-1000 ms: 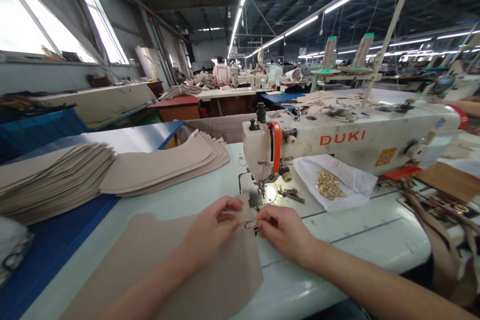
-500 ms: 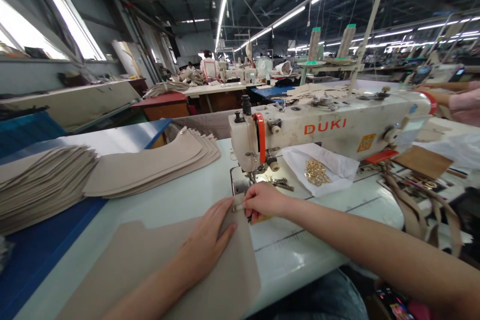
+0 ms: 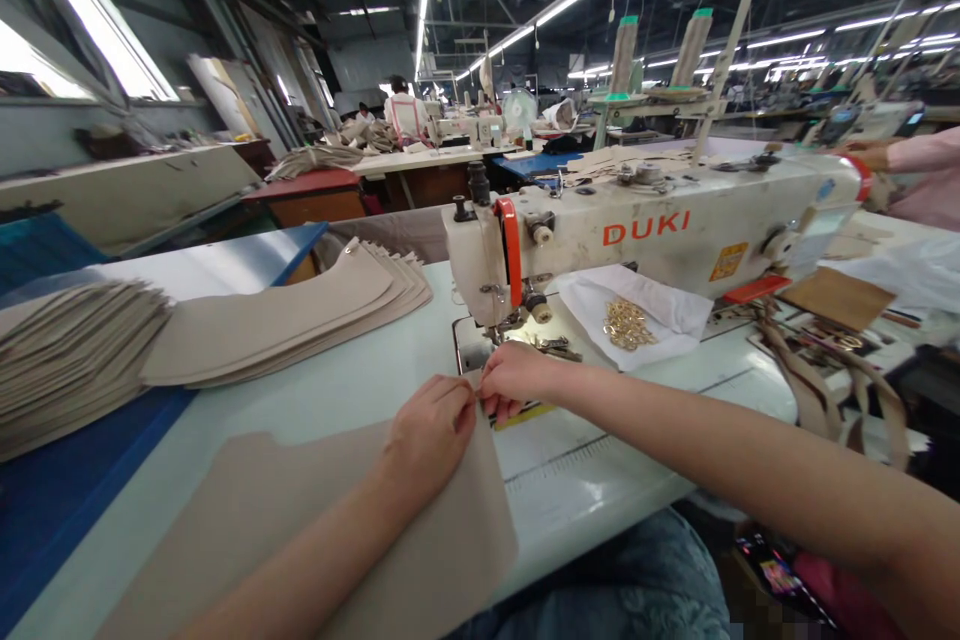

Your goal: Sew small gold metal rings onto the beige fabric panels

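Pinching in tight now, both hands have closed up at the top corner of the beige panel [image 3: 300, 520], right in front of the needle of the sewing machine [image 3: 660, 230]. A second ago the two hands were working a little tab and a small ring well in front of the needle. Half a second ago the left hand [image 3: 431, 430] lay flat on the material. Now its fingers are curled, knuckles up, nipping the panel's corner edge. The right hand [image 3: 514, 380] has slid closer to the machine head too, clenched on that same corner tab, thumb and fingertips meeting the left's. What sits inside that pinch is hidden, so I can't tell whether the ring is in there. The panel itself has crept forward: most of it lies flat on the counter [image 3: 637, 480] under the left forearm, its corner just short of the needle plate. By my reading, the piece is being lined up at the needle, not yet under it. Beside the machine, the white bag of gold rings [image 3: 626, 320] lies untouched, and the stack of cut pieces [image 3: 277, 320] has not moved.
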A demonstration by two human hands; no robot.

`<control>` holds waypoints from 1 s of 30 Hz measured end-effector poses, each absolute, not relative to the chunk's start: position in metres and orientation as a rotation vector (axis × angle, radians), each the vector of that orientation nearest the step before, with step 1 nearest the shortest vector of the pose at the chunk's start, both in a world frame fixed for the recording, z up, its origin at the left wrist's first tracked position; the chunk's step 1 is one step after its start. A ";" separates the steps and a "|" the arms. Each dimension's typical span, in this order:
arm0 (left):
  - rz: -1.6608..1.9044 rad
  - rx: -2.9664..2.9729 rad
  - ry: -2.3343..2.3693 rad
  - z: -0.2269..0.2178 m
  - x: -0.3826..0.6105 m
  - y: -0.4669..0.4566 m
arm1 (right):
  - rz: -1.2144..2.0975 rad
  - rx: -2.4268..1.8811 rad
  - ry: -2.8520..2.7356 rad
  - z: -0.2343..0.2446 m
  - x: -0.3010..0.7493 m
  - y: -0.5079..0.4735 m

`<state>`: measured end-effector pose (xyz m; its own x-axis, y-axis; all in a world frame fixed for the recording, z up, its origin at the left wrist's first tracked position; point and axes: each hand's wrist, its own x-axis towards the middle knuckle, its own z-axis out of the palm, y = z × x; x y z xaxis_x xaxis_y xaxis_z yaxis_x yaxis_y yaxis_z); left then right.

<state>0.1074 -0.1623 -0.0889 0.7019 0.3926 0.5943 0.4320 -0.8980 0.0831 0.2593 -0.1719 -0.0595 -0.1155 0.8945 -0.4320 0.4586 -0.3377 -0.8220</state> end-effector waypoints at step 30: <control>-0.853 -2.943 -0.721 -0.090 0.103 -0.157 | -0.363 -0.942 -2.642 -0.087 0.276 -0.232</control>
